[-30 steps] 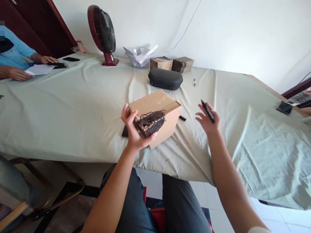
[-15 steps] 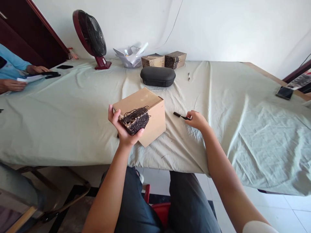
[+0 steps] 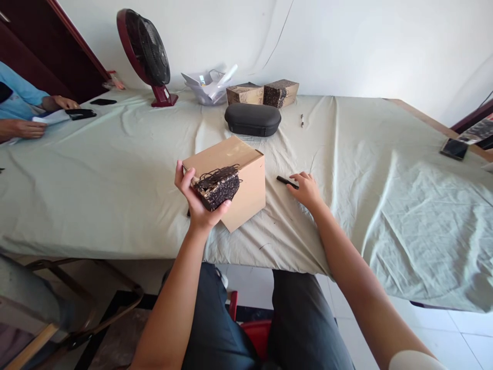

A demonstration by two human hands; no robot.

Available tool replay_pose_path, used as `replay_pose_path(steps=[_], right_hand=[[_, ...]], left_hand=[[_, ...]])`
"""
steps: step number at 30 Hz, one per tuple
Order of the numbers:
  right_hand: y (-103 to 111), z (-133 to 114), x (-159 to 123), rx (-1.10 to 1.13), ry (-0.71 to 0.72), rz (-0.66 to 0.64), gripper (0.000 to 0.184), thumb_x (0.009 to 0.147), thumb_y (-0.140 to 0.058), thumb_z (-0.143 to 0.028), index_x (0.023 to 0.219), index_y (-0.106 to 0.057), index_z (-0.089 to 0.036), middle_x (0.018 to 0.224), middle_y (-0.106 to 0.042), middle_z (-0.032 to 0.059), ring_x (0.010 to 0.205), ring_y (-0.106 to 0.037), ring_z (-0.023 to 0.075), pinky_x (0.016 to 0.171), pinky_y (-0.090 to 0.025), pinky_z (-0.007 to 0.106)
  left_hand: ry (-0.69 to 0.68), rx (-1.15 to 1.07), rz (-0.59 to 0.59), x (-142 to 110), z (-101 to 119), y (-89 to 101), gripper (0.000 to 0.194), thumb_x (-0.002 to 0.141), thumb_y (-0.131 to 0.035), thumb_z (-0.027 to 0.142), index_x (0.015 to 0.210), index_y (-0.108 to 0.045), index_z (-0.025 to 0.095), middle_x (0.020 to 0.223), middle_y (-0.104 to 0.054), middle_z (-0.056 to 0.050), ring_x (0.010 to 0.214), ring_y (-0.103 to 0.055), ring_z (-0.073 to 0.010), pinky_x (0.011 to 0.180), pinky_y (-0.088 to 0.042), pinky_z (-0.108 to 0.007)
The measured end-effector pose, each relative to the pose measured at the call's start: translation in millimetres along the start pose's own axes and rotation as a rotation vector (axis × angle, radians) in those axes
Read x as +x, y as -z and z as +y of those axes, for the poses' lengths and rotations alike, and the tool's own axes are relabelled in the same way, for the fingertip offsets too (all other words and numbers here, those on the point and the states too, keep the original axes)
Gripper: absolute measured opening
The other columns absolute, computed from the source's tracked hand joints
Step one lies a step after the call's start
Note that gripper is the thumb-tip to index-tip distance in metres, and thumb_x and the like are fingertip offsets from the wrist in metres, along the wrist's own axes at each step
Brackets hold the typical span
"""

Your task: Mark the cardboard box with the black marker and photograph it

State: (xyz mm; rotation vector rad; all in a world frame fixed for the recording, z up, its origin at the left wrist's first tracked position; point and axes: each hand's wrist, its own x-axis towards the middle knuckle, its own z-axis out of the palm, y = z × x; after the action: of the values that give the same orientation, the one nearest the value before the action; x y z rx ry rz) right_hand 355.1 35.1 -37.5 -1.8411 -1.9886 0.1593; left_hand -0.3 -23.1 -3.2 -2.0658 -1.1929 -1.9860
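Observation:
My left hand (image 3: pixel 198 205) grips a tan cardboard box (image 3: pixel 248 192) at its near left side, fingers behind and thumb in front. Dense black scribbles (image 3: pixel 221 190) cover the part beside the thumb, with loose strokes along its upper edge. Whether that dark part is a separate piece I cannot tell. To the right of the box, a black marker (image 3: pixel 285 181) lies on the cloth. My right hand (image 3: pixel 306 190) rests at the marker's right end, fingers spread and thumb close to or touching it.
Behind the box sits a black zip case (image 3: pixel 252 121). Two scribbled cardboard boxes (image 3: pixel 281 92), a plastic basket (image 3: pixel 210 92) and a red fan (image 3: pixel 144 51) stand along the wall. A small pen (image 3: pixel 302 121) and a phone (image 3: pixel 454 149) lie rightward. Another person's hands (image 3: pixel 29 128) are at far left.
My right hand has loosened its fingers from the marker. The marker's cap and body, showing a narrow section between them before, now look like one closed piece. My left hand keeps its grip.

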Motion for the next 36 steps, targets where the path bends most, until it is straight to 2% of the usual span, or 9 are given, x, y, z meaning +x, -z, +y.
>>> replay_pose_path(steps=[4, 9, 13, 19, 23, 27, 30, 33, 36], right_hand=[[-18, -4, 4, -0.003, -0.013, 0.07, 0.029, 0.095, -0.061, -0.039, 0.112, -0.076, -0.021, 0.121, -0.067, 0.0186, 0.12, -0.057, 0.0412, 0.102, -0.049, 0.059], [-20, 3, 10, 0.176, -0.032, 0.186, 0.021, 0.097, -0.046, -0.033, 0.103, -0.063, -0.021, 0.114, -0.064, 0.0181, 0.099, -0.062, 0.0316, 0.094, -0.053, 0.048], [-6, 2, 7, 0.311, -0.065, 0.312, 0.021, 0.101, -0.034, -0.034, 0.088, -0.05, -0.026, 0.094, -0.062, 0.0101, 0.087, -0.061, 0.0253, 0.082, -0.049, 0.038], [16, -15, -5, 0.184, -0.168, 0.158, 0.048, 0.103, -0.035, -0.057, 0.067, -0.037, -0.025, 0.061, -0.046, 0.0012, 0.06, -0.041, 0.0182, 0.061, -0.025, 0.033], [19, -25, -7, 0.057, -0.235, 0.037, 0.054, 0.097, -0.047, -0.06, 0.059, -0.037, -0.024, 0.057, -0.045, 0.0019, 0.058, -0.04, 0.0171, 0.059, -0.022, 0.034], [13, -31, -7, -0.05, -0.231, -0.053, 0.035, 0.091, -0.057, -0.052, 0.07, -0.058, -0.023, 0.079, -0.066, 0.0069, 0.075, -0.056, 0.0225, 0.062, -0.031, 0.033], [6, -33, -9, -0.122, -0.183, -0.076, 0.025, 0.09, -0.061, -0.046, 0.09, -0.071, -0.023, 0.102, -0.072, 0.014, 0.101, -0.063, 0.0329, 0.075, -0.045, 0.038], [2, -32, -12, -0.13, -0.152, -0.028, 0.033, 0.093, -0.062, -0.047, 0.106, -0.076, -0.02, 0.117, -0.071, 0.0219, 0.121, -0.058, 0.0448, 0.099, -0.047, 0.059], [4, -35, -16, 0.132, 0.018, 0.016, 0.058, 0.098, -0.055, -0.064, 0.133, -0.072, -0.021, 0.139, -0.066, 0.023, 0.136, -0.052, 0.0478, 0.117, -0.034, 0.071]], left_hand=[[0.012, -0.002, -0.008, 1, -1, 0.3, 0.108, 0.07, -0.073, 0.086, 0.155, -0.029, 0.036, 0.173, -0.016, -0.012, 0.167, -0.014, -0.0421, 0.136, -0.018, -0.062], [0.01, -0.016, -0.009, 1, -1, 1.0, 0.108, 0.072, -0.073, 0.085, 0.157, -0.03, 0.035, 0.174, -0.015, -0.012, 0.168, -0.013, -0.0424, 0.136, -0.017, -0.063], [-0.004, -0.03, -0.003, 1, -4, 1.0, 0.108, 0.072, -0.073, 0.085, 0.157, -0.03, 0.036, 0.174, -0.015, -0.012, 0.168, -0.015, -0.0417, 0.136, -0.016, -0.062], [0.027, 0.001, -0.024, -1, -6, 2.1, 0.114, 0.068, -0.074, 0.087, 0.158, -0.027, 0.036, 0.175, -0.014, -0.013, 0.168, -0.013, -0.0433, 0.136, -0.017, -0.065], [0.03, 0.018, -0.028, -1, -8, 3.7, 0.119, 0.065, -0.074, 0.09, 0.159, -0.026, 0.036, 0.175, -0.015, -0.013, 0.169, -0.014, -0.0439, 0.137, -0.016, -0.065], [-0.009, -0.04, -0.043, -2, -10, 2.7, 0.117, 0.066, -0.076, 0.087, 0.16, -0.027, 0.038, 0.177, -0.014, -0.011, 0.17, -0.011, -0.0433, 0.137, -0.014, -0.064], [0.081, -0.096, -0.072, -4, -10, -2.5, 0.124, 0.068, -0.077, 0.086, 0.165, -0.016, 0.038, 0.177, -0.016, -0.015, 0.169, -0.017, -0.0423, 0.136, -0.02, -0.062], [0.312, -0.174, -0.168, -5, -6, -8.8, 0.132, 0.072, -0.074, 0.087, 0.168, -0.001, 0.034, 0.174, -0.029, -0.022, 0.161, -0.039, -0.0402, 0.13, -0.036, -0.058], [0.467, -0.223, -0.265, -5, -1, -11.4, 0.13, 0.072, -0.075, 0.087, 0.168, -0.008, 0.032, 0.17, -0.038, -0.023, 0.155, -0.049, -0.0389, 0.125, -0.044, -0.056]])
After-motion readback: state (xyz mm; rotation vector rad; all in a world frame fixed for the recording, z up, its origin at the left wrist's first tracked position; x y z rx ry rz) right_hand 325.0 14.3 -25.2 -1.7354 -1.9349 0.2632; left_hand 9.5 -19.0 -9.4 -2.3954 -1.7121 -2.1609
